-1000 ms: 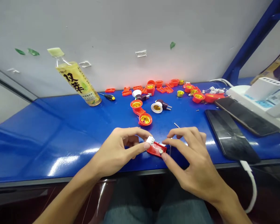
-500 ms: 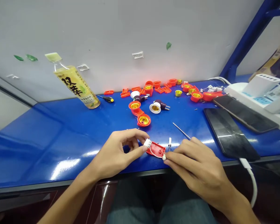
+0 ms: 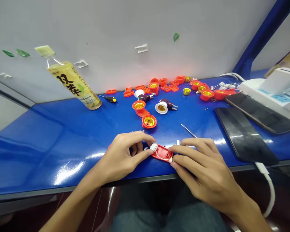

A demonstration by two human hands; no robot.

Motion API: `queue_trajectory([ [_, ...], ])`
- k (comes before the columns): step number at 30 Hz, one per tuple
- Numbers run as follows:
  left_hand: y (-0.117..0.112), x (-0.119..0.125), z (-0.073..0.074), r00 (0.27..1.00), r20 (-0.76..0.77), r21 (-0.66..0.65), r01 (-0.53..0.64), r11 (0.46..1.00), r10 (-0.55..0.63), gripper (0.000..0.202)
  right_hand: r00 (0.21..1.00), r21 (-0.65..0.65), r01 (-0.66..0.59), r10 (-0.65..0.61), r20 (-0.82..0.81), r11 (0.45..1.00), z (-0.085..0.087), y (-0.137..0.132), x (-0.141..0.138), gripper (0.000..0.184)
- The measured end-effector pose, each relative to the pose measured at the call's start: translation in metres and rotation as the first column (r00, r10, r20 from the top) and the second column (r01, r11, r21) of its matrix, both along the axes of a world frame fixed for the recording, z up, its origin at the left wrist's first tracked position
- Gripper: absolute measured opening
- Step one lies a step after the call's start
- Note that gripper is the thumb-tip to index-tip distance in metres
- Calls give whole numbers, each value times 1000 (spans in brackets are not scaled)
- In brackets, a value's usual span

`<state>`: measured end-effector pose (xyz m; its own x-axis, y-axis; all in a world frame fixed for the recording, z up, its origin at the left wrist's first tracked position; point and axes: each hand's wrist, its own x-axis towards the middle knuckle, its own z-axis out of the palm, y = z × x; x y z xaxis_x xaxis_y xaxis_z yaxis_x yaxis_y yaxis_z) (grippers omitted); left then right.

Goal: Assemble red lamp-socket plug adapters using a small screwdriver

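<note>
Between thumb and index finger, my left hand (image 3: pixel 122 156) pinches a small white plastic block (image 3: pixel 154 147) at the left end of an open red plastic shell (image 3: pixel 162 154). A thin white wire (image 3: pixel 160 158) curves along the inside of the shell, from the block towards a small white end piece (image 3: pixel 170 159). My right hand (image 3: pixel 205 170) grips the shell's right end, with fingertips at its upper edge and the thumb low beside the end piece. Partly hidden behind the right fingers are a white-tipped part (image 3: pixel 178 142) and a thin metal rod (image 3: pixel 188 130).
Red double lamp socket (image 3: pixel 149 121) and white-rimmed plug socket (image 3: pixel 161 108) lie beyond the hands. More red parts (image 3: pixel 206 94) line the wall. A bottle (image 3: pixel 74 85) leans left beside a screwdriver (image 3: pixel 110 99). Phones (image 3: pixel 241 135) and a power strip (image 3: pixel 253 88) are right.
My right index finger has moved up onto the shell's upper edge, and the hand now covers more of the white-tipped part. The left hand keeps its pinch. The view has shifted slightly.
</note>
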<state>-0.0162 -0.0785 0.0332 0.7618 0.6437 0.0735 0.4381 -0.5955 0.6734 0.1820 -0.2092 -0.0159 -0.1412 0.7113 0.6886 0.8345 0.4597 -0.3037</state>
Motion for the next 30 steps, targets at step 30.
queue_trajectory([
  [30, -1, 0, 0, 998, -63, -29, -19, 999, 17, 13, 1000, -9, 6, -6, 14, 1000, 0, 4, -2, 13],
])
